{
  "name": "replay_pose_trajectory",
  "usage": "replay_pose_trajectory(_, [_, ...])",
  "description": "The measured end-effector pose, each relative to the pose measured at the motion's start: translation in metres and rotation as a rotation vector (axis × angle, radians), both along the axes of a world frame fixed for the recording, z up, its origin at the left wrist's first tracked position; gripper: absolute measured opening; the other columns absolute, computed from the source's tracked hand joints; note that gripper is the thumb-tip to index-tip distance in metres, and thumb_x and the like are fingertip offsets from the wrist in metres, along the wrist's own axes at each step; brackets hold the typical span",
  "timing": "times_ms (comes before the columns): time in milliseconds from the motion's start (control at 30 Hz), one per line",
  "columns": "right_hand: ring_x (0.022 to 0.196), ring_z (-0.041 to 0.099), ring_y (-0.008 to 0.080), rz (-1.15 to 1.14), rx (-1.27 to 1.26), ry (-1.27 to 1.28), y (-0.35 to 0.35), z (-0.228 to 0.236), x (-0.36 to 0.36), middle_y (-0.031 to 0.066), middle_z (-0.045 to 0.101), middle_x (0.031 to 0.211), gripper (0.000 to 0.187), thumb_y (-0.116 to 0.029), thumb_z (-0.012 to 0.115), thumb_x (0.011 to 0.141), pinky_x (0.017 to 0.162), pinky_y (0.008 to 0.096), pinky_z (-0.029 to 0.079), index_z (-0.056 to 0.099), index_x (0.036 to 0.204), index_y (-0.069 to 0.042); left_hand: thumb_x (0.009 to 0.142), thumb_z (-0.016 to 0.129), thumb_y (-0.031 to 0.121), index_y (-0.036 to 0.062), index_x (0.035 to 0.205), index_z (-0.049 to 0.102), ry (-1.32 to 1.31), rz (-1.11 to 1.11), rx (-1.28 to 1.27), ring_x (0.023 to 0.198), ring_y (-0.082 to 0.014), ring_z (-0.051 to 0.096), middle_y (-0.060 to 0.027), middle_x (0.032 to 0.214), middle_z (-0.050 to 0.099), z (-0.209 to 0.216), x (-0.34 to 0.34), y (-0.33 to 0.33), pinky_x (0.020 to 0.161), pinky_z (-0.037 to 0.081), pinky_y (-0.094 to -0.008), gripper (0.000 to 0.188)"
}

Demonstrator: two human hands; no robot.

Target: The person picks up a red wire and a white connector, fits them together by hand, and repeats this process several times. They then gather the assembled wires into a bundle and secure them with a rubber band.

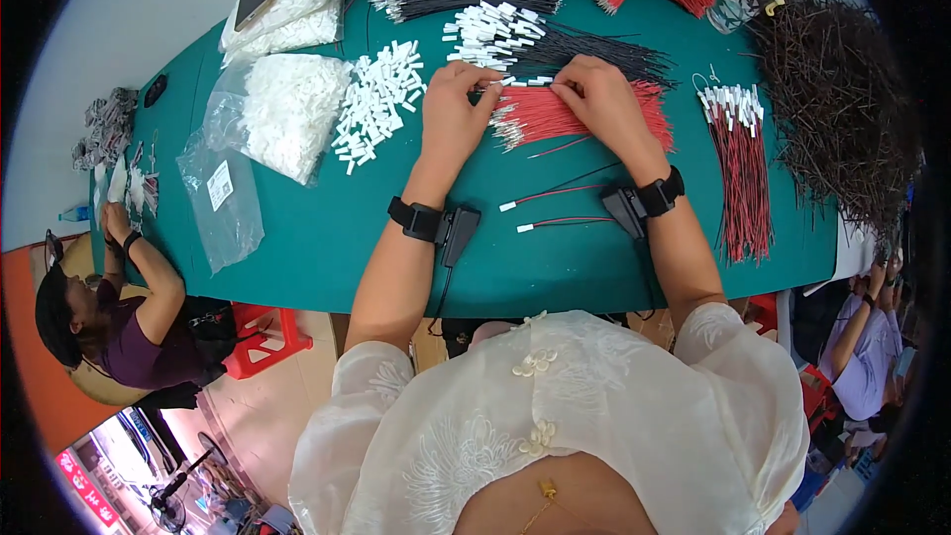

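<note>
My left hand (458, 107) is closed in a pinch at the left end of a bundle of red wires (540, 117), on a small white plastic connector (509, 81). My right hand (600, 104) is pinched over the upper part of the same bundle; what lies between its fingertips is too small to make out. Just beyond both hands, black wires (604, 54) end in a heap of white connectors (495, 32). Two red-and-black wire pairs (565, 223) with white connectors lie on the green table (396, 238) between my forearms.
Loose white connectors (378, 99) and a bag full of them (292, 111) lie to the left, near an empty plastic bag (223, 203). Finished-looking wire pairs (745, 183) and a dark tangled pile (837, 99) are at right. Another person (139, 327) sits far left.
</note>
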State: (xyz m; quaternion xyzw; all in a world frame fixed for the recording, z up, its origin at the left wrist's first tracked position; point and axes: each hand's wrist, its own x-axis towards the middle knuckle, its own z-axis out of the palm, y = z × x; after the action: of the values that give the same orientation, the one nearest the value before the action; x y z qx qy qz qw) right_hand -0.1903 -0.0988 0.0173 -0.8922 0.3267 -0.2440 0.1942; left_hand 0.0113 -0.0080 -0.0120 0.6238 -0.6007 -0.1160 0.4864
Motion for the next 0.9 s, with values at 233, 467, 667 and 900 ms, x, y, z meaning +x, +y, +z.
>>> replay_pose_trajectory(233, [0.082,0.061,0.0321,-0.046,0.066,0.04,0.0,-0.001,-0.004,0.0118,0.062,0.081,0.012,-0.015,0.065,0.083,0.071,0.0427,0.049,0.066,0.081,-0.003,0.076,0.073,0.009,0.0069,0.09,0.072,-0.147,-0.022,0.038,0.077,-0.0225,0.058,-0.0071,0.079,0.062,0.001,-0.002,0.001,0.071,0.046,-0.0332,0.014])
replay_pose_trajectory(467, [0.079,0.061,0.0319,0.006,-0.093,0.029,-0.005,-0.005,0.007,0.0112,0.061,0.081,0.008,-0.011,0.065,0.081,0.069,0.0416,0.049,0.065,0.086,-0.004,0.075,0.073,0.009,0.0072,0.084,0.071,-0.084,-0.041,0.04,0.078,-0.023,0.056,-0.0054,0.077,0.06,-0.001,-0.004,0.0,0.07,0.046,-0.035,0.01])
replay_pose_trajectory(667, [0.083,0.061,0.0322,0.036,-0.134,0.123,-0.012,-0.005,0.015,0.0112,0.062,0.084,0.008,-0.011,0.064,0.081,0.072,0.0417,0.049,0.063,0.084,-0.003,0.075,0.074,0.009,0.0072,0.086,0.07,0.005,-0.013,0.04,0.074,-0.021,0.056,-0.0049,0.077,0.059,0.001,-0.004,0.001,0.067,0.046,-0.0336,0.012])
replay_pose_trajectory(900, [0.086,0.06,0.0318,0.125,-0.188,0.092,-0.016,-0.005,0.013,0.0109,0.06,0.084,0.008,-0.01,0.061,0.082,0.074,0.0407,0.049,0.062,0.083,-0.002,0.075,0.073,0.008,0.0064,0.09,0.07,0.076,-0.026,0.013,0.068,-0.0187,0.053,-0.0049,0.076,0.06,0.003,-0.006,0.0,0.063,0.046,-0.0311,0.015])
